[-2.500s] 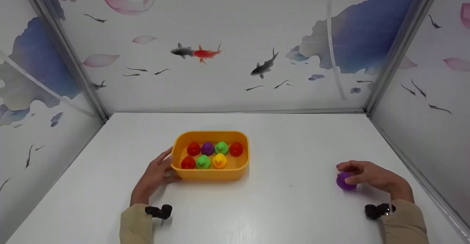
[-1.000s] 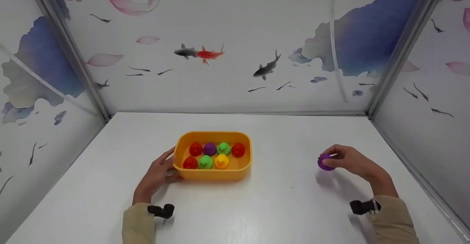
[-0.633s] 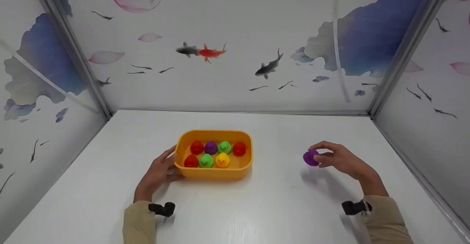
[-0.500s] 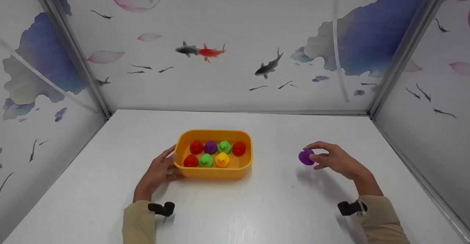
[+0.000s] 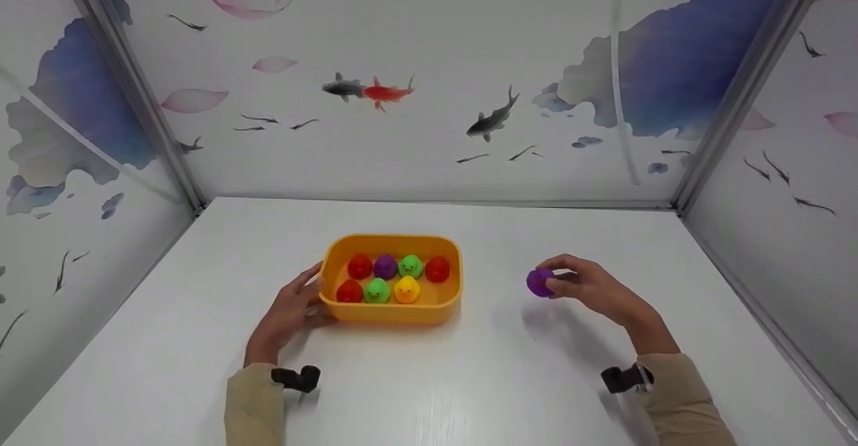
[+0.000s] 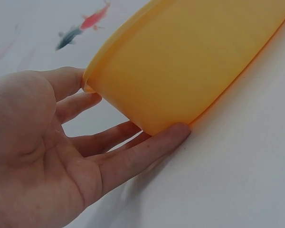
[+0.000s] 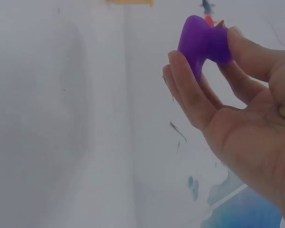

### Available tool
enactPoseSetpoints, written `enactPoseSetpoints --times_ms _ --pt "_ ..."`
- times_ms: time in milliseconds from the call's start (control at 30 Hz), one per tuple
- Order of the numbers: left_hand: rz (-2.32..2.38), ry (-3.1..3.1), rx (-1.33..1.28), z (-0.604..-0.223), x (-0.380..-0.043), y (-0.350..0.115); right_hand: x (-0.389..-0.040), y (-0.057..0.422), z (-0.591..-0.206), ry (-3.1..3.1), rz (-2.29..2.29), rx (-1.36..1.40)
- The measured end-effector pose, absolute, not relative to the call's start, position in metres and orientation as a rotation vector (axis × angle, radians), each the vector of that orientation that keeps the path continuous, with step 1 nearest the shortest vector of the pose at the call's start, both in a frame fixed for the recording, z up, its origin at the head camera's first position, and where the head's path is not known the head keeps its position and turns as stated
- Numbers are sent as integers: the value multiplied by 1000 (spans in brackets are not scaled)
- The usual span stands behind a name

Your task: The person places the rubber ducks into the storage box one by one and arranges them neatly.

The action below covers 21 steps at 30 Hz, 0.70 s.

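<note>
A purple toy duck (image 5: 540,283) is pinched between the thumb and fingers of my right hand (image 5: 590,290), raised above the table to the right of the box. Its small orange beak (image 7: 221,23) shows in the right wrist view. My left hand (image 5: 289,312) touches the left end of a yellow plastic box (image 5: 392,314), fingers spread and nearly straight. In the left wrist view, one fingertip (image 6: 179,129) rests low on the box wall near the table. Inside the box are small toy ducks: red ones (image 5: 438,269), green ones (image 5: 377,290), a yellow one (image 5: 407,289) and a purple one (image 5: 385,267).
The white table (image 5: 429,385) meets a back wall (image 5: 429,164) printed with fish and petals. Side walls (image 5: 771,245) stand left and right. Each wrist carries a small black camera (image 5: 298,379).
My right hand has taken hold of the purple duck, lifted it off the table and carried it left toward the box. My left hand has stayed at the box.
</note>
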State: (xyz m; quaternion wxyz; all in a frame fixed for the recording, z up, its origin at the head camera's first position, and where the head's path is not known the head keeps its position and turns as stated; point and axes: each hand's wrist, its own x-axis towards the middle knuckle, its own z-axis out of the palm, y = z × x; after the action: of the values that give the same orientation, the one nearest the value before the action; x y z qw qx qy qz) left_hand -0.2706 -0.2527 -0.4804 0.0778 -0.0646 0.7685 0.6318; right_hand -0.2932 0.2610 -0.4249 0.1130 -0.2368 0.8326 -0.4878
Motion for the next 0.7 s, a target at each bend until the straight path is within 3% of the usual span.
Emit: enactPoseSetpoints --times_ms 700 --pt "1911 2269 -200 -481 -271 -253 -311 172 -415 2397 -1481 -634"
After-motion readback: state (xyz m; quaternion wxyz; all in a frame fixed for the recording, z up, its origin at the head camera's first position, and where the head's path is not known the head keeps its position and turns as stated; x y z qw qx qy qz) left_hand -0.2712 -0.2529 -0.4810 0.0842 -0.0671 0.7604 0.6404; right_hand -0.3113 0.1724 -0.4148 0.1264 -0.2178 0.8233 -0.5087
